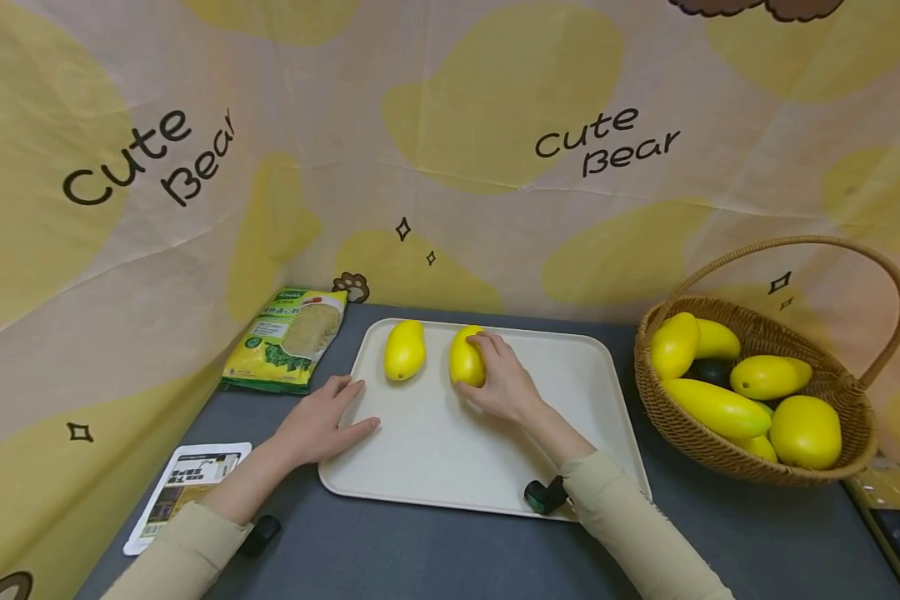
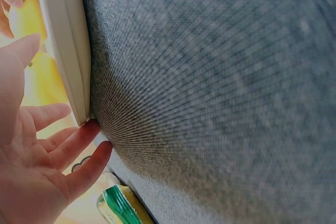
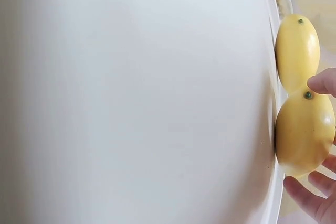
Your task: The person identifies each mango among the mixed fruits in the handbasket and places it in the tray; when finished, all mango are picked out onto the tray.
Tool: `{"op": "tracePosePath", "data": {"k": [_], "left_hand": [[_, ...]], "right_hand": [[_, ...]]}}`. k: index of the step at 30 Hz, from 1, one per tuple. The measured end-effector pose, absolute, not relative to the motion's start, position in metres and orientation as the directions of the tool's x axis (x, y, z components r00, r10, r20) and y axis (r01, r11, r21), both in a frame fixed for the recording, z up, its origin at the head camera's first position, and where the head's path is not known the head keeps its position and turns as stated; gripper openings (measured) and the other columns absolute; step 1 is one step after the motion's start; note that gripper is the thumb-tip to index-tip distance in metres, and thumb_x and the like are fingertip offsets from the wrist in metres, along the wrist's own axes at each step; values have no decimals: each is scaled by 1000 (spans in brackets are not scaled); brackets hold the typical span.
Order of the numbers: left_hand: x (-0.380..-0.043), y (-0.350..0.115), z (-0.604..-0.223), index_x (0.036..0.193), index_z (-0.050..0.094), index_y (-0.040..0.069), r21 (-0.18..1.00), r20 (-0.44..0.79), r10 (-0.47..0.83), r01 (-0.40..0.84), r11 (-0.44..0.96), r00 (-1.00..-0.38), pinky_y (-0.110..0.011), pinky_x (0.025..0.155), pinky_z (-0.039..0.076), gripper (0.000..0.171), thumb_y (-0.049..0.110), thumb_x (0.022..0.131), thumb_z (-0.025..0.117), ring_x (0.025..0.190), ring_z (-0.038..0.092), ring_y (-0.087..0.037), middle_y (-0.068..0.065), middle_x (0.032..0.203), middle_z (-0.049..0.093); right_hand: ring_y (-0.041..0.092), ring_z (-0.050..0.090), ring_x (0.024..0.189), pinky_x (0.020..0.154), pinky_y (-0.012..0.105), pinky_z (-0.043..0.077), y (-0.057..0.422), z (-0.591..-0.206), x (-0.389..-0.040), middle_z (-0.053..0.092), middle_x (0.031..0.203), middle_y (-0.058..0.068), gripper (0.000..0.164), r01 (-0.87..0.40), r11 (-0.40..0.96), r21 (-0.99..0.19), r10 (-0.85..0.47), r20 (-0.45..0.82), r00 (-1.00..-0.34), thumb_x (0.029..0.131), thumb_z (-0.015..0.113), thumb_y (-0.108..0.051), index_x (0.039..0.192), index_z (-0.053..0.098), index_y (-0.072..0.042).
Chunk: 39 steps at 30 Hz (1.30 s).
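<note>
Two yellow mangoes lie near the far edge of a white tray [image 1: 412,450]. My right hand [image 1: 504,379] holds the right-hand mango [image 1: 465,360], its thumb at the near, stemmed end and its fingers at the far end; in the right wrist view that mango [image 3: 303,135] sits low against the tray. The other mango [image 1: 404,350] lies to its left, untouched. At the tray's left rim rests my left hand [image 1: 317,423], fingers spread and holding nothing. From the left wrist, the hand [image 2: 37,150] shows its fingertips right at the tray's rim [image 2: 71,40].
A wicker basket [image 1: 663,433] with a tall handle stands to the right, full of yellow fruits and one dark one. Behind the left hand lies a green-and-yellow food packet [image 1: 285,342]. A white-framed printed card [image 1: 187,487] is at front left. A patterned cloth [image 1: 465,167] hangs behind.
</note>
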State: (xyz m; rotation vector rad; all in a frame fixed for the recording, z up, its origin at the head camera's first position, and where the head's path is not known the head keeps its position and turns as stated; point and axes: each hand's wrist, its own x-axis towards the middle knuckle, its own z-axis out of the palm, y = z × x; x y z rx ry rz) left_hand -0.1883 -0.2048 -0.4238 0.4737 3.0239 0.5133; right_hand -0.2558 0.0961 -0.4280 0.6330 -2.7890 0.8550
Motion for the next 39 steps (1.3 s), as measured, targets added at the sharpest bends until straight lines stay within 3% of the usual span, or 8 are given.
{"op": "tracePosePath", "data": {"k": [7, 11, 16, 22, 30, 39], "left_hand": [[-189, -204, -425, 143, 47, 3, 324, 8, 299, 286, 902, -954, -58, 92, 45, 76, 57, 91, 58, 115, 53, -43, -25, 140, 44], [-189, -203, -425, 143, 47, 3, 322, 1, 291, 276, 906, -957, -58, 93, 45, 76, 58, 91, 57, 116, 52, -43, -25, 141, 44], [-189, -201, -424, 143, 47, 3, 319, -8, 294, 276, 907, -956, -59, 93, 44, 76, 58, 91, 57, 117, 52, -44, -26, 141, 43], [-188, -200, -422, 143, 47, 3, 309, 1, 288, 274, 911, -958, -59, 93, 44, 75, 56, 92, 58, 117, 51, -44, -26, 141, 42], [-188, -202, -426, 141, 49, 2, 301, 26, 301, 295, 907, -953, -59, 91, 45, 74, 55, 91, 59, 115, 53, -45, -27, 140, 44], [-188, -201, -427, 139, 51, 2, 299, 58, 313, 316, 901, -948, -59, 89, 46, 72, 54, 91, 60, 112, 54, -45, -27, 138, 46]], "right_hand": [[29, 39, 132, 100, 50, 42, 98, -424, -251, 39, 147, 10, 66, -422, 759, -496, -327, 270, -906, 81, 74, -38, 136, 49, -10], [28, 47, 126, 102, 46, 42, 103, -416, -245, 53, 134, 9, 39, -464, 726, -507, -301, 373, -878, 84, 72, -27, 117, 62, -8], [25, 63, 93, 80, 39, 54, 119, -398, -232, 68, 96, 4, 6, -554, 665, -501, -304, 496, -813, 86, 68, -11, 92, 69, -10], [20, 63, 82, 70, 38, 56, 152, -361, -211, 69, 87, -1, 5, -620, 644, -448, -397, 496, -772, 86, 70, -9, 90, 70, -12], [12, 60, 78, 68, 32, 54, 216, -315, -181, 68, 87, -6, 7, -616, 723, -313, -483, 409, -775, 86, 73, -10, 91, 70, -14], [9, 60, 78, 66, 33, 51, 300, -282, -158, 67, 90, -10, 20, -572, 810, -130, -492, 379, -784, 79, 80, -13, 96, 72, -18]]}}
